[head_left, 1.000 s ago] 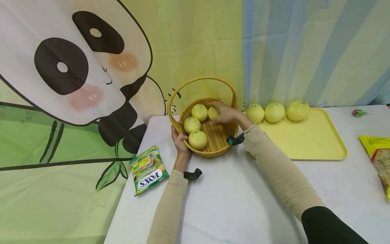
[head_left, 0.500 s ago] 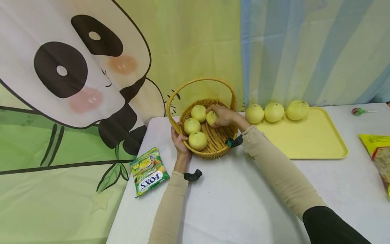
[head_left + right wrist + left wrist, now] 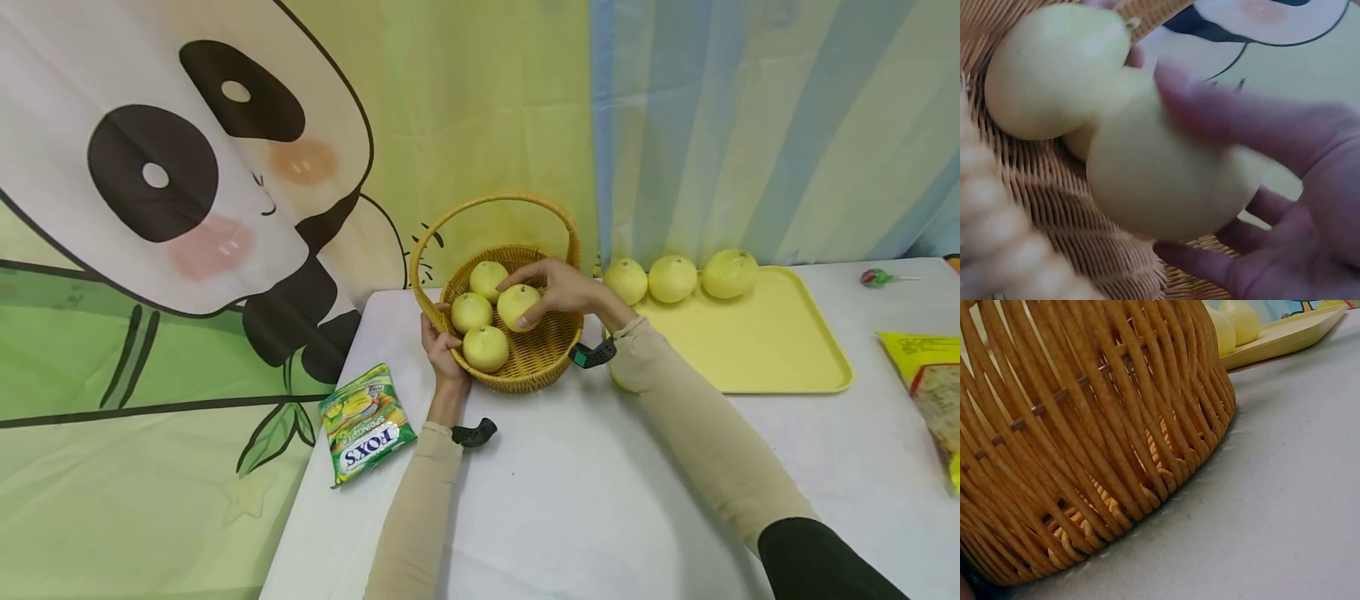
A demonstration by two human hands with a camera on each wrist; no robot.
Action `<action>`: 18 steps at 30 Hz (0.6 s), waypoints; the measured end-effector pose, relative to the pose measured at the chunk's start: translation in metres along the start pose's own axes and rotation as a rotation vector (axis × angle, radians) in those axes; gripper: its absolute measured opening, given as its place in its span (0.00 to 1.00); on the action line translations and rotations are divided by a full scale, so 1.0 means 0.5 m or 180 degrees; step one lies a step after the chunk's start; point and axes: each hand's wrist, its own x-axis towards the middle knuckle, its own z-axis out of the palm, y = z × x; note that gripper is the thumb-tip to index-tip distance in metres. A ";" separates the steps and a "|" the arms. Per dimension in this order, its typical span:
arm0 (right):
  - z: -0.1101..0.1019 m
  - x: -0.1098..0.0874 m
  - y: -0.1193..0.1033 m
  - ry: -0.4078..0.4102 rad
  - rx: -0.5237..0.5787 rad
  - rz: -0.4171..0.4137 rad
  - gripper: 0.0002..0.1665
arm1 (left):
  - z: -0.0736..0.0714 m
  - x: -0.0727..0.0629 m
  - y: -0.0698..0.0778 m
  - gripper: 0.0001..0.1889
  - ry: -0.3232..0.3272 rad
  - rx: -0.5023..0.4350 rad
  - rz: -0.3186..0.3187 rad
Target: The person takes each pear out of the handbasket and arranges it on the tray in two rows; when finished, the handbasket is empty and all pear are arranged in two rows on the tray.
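A wicker basket (image 3: 528,379) with a tall arched handle stands on the white table. My left hand (image 3: 441,348) grips its left rim, thumb toward the inside. Over the basket, my right hand (image 3: 566,287) holds a round pale yellow pear (image 3: 517,307) between thumb and fingers. In the right wrist view this held pear (image 3: 1160,169) overlaps another pear (image 3: 1054,75) behind it. Three more pears lie along the basket's left side, the nearest pear (image 3: 486,348) close to my left thumb. The left wrist view shows mostly the woven basket wall (image 3: 1097,425).
To the right is a yellow tray (image 3: 757,350), with three pears (image 3: 672,278) in a row at its back edge. A green candy bag (image 3: 367,425) lies left of my left forearm. At the far right are a lollipop (image 3: 876,277) and a yellow snack bag (image 3: 933,392).
My right hand and its pear have come up and slightly toward me, so the pear shows larger and less covered. The left hand and basket have stayed nearly still.
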 end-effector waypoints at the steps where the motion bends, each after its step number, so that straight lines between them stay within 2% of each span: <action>1: -0.003 -0.006 -0.001 -0.0044 0.0118 -0.0087 0.38 | 0.001 0.000 0.000 0.31 0.0003 0.0004 0.0006; 5: -0.015 -0.034 -0.011 -0.0153 0.0435 -0.0325 0.37 | 0.003 -0.002 0.000 0.31 -0.0010 -0.0011 0.0006; 9: -0.030 -0.061 -0.023 -0.0197 0.0579 -0.0502 0.38 | 0.002 -0.002 0.001 0.31 -0.0025 -0.0011 -0.0016; 18: -0.080 -0.125 -0.059 -0.0217 0.0604 -0.0783 0.40 | 0.000 0.000 -0.002 0.33 -0.0039 -0.0029 -0.0017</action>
